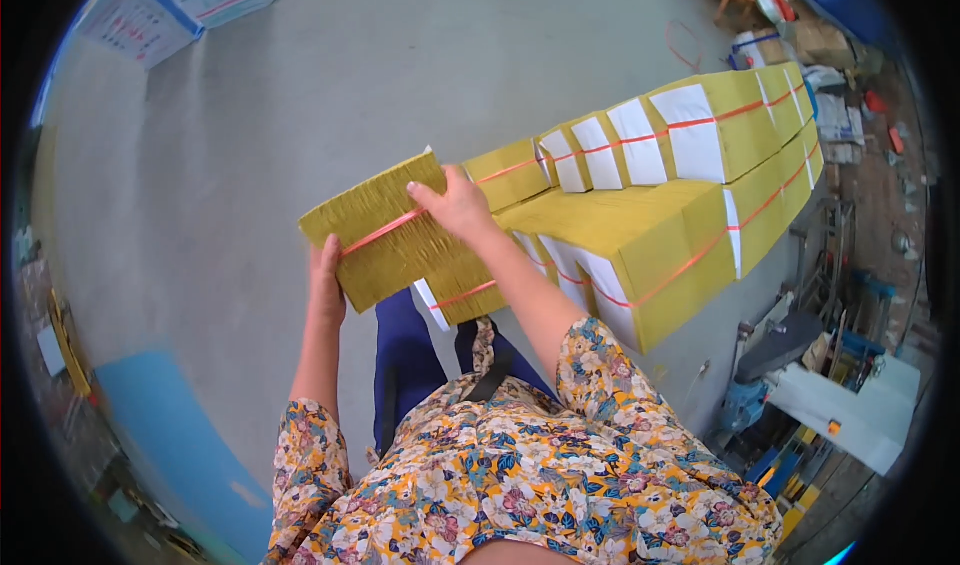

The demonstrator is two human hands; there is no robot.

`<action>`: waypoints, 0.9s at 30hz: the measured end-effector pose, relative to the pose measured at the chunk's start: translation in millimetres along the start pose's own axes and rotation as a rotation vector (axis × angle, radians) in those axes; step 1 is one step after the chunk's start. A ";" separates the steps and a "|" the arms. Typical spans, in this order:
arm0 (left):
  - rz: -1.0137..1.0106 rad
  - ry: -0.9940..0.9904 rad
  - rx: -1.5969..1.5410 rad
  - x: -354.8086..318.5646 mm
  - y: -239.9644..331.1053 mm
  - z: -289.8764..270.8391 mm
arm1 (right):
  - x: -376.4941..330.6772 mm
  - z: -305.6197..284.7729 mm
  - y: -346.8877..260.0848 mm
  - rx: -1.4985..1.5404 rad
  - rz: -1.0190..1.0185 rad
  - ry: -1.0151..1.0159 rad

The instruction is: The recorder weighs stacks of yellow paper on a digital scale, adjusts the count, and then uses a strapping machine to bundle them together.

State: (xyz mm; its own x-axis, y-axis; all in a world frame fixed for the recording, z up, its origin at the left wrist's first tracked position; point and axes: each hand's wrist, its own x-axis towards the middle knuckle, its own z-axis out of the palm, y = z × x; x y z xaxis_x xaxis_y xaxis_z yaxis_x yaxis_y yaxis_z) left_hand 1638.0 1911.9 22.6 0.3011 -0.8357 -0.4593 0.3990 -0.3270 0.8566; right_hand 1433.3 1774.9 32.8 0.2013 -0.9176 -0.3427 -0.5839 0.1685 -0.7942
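A thick bundle of rough yellow paper (385,250), bound with a pink-red strap, is held tilted in front of me. My left hand (327,273) grips its near left edge, the thumb up along the side by the strap. My right hand (458,207) closes on its right end, thumb on the top face; the other fingers are largely hidden. Just right of the bundle lies a long stack of similar yellow paper bundles (660,235), two layers high at the back, with white sheets between them and red straps around them. Part of one bundle (470,295) shows beneath my right forearm.
Grey floor (400,55) surrounds the stack. A machine with a white tabletop (840,415) stands at lower right. Assorted bags and clutter (840,105) line the right side. A blue panel (180,445) lies at lower left, and printed boards (165,20) stand at upper left.
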 end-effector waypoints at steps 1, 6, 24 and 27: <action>-0.006 0.003 0.030 24.3 -4.5 3.0 | 16.2 3.1 5.9 -0.003 0.013 0.018; -0.084 -0.095 0.083 123.2 -42.6 26.6 | 101.3 12.5 65.6 0.039 0.242 0.087; -0.376 -0.382 0.303 242.2 -254.8 163.5 | 184.6 -20.5 208.4 -0.372 0.805 0.310; -0.293 -0.224 0.317 255.1 -267.1 182.8 | 164.3 21.9 204.0 -0.439 0.653 0.477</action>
State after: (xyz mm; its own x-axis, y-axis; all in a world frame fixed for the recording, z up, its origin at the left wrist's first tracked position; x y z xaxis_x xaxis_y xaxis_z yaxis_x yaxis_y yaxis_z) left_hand 1449.9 1705.4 -280.4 0.0074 -0.7512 -0.6600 0.1452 -0.6522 0.7440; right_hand 1364.5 1666.4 -196.5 -0.5625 -0.7558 -0.3351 -0.7331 0.6434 -0.2206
